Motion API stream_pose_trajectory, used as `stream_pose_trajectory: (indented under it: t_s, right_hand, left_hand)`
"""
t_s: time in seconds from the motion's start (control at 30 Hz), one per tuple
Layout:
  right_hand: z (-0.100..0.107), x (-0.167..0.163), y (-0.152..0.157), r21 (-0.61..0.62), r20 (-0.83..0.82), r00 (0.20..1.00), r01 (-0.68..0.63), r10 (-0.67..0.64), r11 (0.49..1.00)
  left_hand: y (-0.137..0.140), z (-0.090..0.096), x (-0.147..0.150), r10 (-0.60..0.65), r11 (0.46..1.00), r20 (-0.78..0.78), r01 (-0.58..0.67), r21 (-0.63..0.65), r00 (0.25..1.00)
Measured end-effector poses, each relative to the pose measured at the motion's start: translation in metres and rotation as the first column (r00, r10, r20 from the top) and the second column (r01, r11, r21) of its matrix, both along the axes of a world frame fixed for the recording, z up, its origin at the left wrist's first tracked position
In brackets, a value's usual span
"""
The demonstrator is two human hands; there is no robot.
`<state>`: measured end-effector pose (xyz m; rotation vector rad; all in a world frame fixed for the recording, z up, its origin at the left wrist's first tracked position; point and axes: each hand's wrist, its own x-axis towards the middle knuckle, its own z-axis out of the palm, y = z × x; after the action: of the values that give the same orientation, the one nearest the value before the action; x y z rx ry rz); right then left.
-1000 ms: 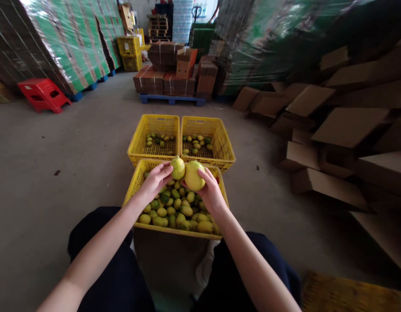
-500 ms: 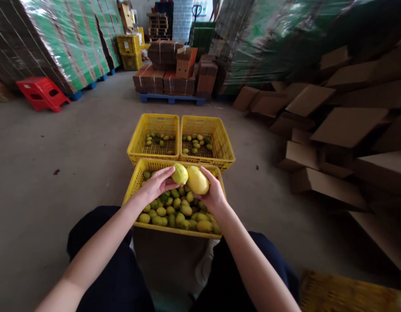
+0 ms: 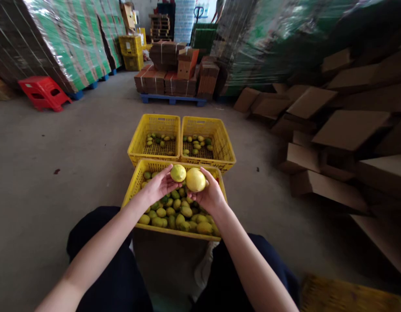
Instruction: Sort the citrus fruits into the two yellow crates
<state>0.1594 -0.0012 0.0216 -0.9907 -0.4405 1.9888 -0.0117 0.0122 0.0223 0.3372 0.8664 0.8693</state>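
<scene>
Above the near yellow crate [image 3: 174, 233], my left hand [image 3: 159, 187] holds a small greenish-yellow lemon [image 3: 178, 173] between thumb and fingers. My right hand [image 3: 210, 194] grips a larger, paler yellow lemon [image 3: 195, 180], its rounded end turned toward me. The two fruits are side by side with a narrow gap between them. Below lie many green and yellow lemons [image 3: 186, 212] in the crate, partly hidden by my hands and forearms.
Two more yellow crates, left [image 3: 132, 149] and right [image 3: 231, 151], stand just beyond, each with several lemons on its floor. Cardboard boxes [image 3: 350, 125] are heaped at right. A red stool [image 3: 46, 93] and a blue pallet [image 3: 172, 99] of flattened cartons stand farther back.
The larger lemon has turned in my right hand so its end faces me. The smaller one has shifted slightly left and rotated, and a gap has opened between the two.
</scene>
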Motion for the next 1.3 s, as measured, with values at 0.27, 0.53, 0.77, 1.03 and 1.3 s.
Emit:
stream_pose_trajectory:
  t_s: [0.27, 0.53, 0.77, 1.03, 1.3]
  right_hand:
    - [0.003, -0.001, 0.001, -0.068, 0.087, 0.996, 0.008, -0.002, 0.998]
    - [-0.001, -0.004, 0.001, -0.099, 0.018, 0.999, 0.045, -0.043, 0.994]
    - [-0.001, -0.005, -0.001, -0.085, -0.075, 0.985, 0.148, -0.155, 0.985]
    - [-0.005, -0.009, -0.009, 0.431, 0.203, 0.872, 0.328, -0.445, 0.841]
    - [-0.009, -0.013, -0.016, 0.814, 0.392, 0.599, 0.127, -0.698, 0.566]
  left_hand:
    - [0.000, 0.001, 0.002, -0.007, 1.000, -0.035, 0.007, 0.000, 0.999]
    - [-0.001, -0.001, 0.000, -0.038, 0.999, -0.039, 0.039, 0.018, 0.999]
    - [-0.001, -0.007, 0.002, 0.027, 0.998, -0.059, -0.023, 0.059, 0.998]
    - [0.001, -0.008, -0.004, 0.216, 0.876, -0.117, -0.140, 0.461, 0.969]
    - [-0.002, -0.001, -0.006, 0.245, 0.692, -0.208, -0.021, 0.722, 0.947]
